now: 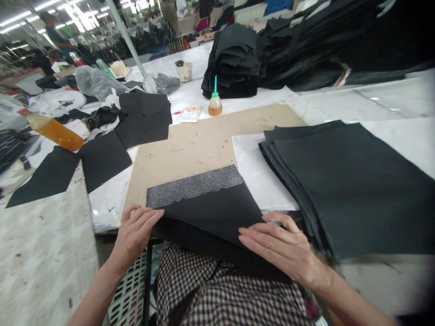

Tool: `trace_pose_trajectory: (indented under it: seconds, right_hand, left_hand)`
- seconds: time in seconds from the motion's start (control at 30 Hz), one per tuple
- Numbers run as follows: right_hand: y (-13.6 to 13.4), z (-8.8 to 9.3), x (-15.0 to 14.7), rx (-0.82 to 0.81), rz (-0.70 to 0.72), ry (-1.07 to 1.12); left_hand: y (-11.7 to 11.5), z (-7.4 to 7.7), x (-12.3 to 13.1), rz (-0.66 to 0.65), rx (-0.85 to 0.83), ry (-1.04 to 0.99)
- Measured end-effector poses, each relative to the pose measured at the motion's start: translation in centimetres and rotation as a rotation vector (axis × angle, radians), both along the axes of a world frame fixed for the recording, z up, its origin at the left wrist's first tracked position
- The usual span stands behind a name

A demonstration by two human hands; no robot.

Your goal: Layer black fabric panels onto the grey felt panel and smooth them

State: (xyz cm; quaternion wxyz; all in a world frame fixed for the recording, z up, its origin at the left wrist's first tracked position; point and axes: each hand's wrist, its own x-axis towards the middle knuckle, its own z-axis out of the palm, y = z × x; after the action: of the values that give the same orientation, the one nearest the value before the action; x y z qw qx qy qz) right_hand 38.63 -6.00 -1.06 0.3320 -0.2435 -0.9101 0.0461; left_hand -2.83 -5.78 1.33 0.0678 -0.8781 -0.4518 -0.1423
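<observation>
A black sheet point(210, 208) of leather-like material lies at the table's front edge and hangs over it toward my lap. Along its far side runs a grey, ribbed strip point(195, 185). My left hand point(139, 228) is closed on the sheet's left edge, fingers on top and thumb hidden. On the right part of the same sheet, my right hand point(285, 249) has its fingers laid over the folded edge, its thumb out of sight underneath. Beneath the sheet's far part is a beige board point(183, 149).
A stack of black sheets point(367, 190) stands at the right. Behind the board are a small green-capped bottle point(215, 106) and a folded black pile point(234, 59). Cut black pieces point(105, 158) and an orange-filled bottle point(56, 131) lie left. Other people are far back.
</observation>
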Motion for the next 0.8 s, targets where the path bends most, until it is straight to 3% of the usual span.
trace_pose_trajectory:
  seconds: [0.2, 0.4, 0.63, 0.8]
  right_hand:
    - [-0.2, -0.4, 0.1, -0.031, -0.006, 0.029]
    - [0.4, -0.5, 0.3, -0.066, -0.070, 0.143]
    - [2.3, -0.7, -0.2, -0.441, -0.311, 0.523]
    - [2.9, -2.1, -1.0, -0.643, -0.352, 0.699]
  left_hand:
    - [-1.0, -0.2, 3.8, 0.035, -0.118, -0.094]
    - [-1.4, -0.2, 6.4, -0.080, -0.002, -0.070]
    - [-4.5, 0.7, 8.0, -0.281, 0.109, 0.022]
    - [-5.6, 0.8, 8.9, -0.337, 0.086, -0.026]
